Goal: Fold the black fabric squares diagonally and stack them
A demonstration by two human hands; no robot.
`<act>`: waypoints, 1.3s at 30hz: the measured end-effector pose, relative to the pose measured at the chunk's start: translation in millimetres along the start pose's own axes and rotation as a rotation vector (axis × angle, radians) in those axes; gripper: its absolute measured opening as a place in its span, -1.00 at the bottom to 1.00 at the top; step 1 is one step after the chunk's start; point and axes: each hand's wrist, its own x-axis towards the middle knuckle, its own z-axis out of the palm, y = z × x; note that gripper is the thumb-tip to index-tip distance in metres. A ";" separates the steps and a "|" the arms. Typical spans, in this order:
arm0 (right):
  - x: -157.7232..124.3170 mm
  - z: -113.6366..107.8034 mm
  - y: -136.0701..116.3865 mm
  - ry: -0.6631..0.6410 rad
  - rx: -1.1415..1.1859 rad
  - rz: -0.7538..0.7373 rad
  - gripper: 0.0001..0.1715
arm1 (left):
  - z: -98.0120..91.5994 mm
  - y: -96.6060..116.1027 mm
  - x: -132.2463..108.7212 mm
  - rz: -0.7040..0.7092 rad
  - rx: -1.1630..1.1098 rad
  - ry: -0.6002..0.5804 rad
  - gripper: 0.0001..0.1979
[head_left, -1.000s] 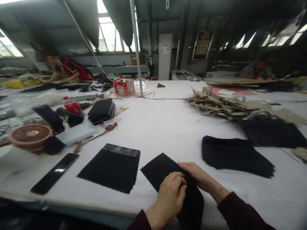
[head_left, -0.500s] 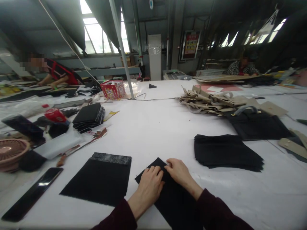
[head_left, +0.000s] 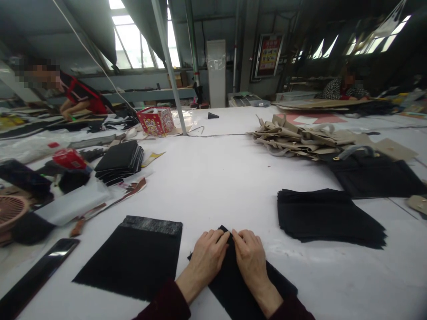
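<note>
Under both hands lies a black fabric piece (head_left: 230, 284), turned at an angle on the white table, its top corner showing between my fingertips. My left hand (head_left: 210, 251) rests on its left side with fingers curled and pressed to the cloth near that corner. Close beside it, my right hand (head_left: 250, 255) pinches the cloth at the same corner, thumb and fingers together. To the left lies another flat black fabric piece (head_left: 133, 258) with a greyish folded strip (head_left: 151, 225) along its top edge. A stack of black fabric pieces (head_left: 327, 218) sits to the right.
A phone (head_left: 40, 275) lies at the left edge near a pink fan (head_left: 11, 213). Folded black pieces (head_left: 118, 158) are stacked beyond. Beige straps (head_left: 296, 138) are heaped at back right, beside a black handled bag (head_left: 376, 175). Two people work at far tables.
My right hand has moved down and inward along the fabric, now close beside my left. The left hand has shifted slightly up. The view has turned and moved a little.
</note>
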 end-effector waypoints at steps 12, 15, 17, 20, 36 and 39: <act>-4.5 4.9 -1.5 0.053 -0.082 -0.139 -0.62 | 16.7 -10.4 -0.6 0.011 0.031 0.038 -0.55; -5.6 5.6 -0.3 0.049 -0.066 -0.154 -0.62 | 19.8 -11.5 -1.4 0.006 0.030 0.046 -0.56; -5.9 5.1 -0.4 0.043 -0.061 -0.160 -0.62 | 21.1 -12.4 -1.7 0.006 0.030 0.055 -0.56; -5.9 4.5 -1.1 0.030 -0.064 -0.167 -0.62 | 22.5 -14.2 -2.4 0.004 0.026 0.064 -0.54; -5.0 5.2 -1.7 0.021 -0.056 -0.181 -0.63 | 23.5 -17.6 -4.2 -0.004 -0.017 0.083 -0.51; -4.8 5.6 -1.9 0.019 -0.064 -0.180 -0.61 | 22.4 -17.0 -2.6 -0.005 -0.006 0.088 -0.50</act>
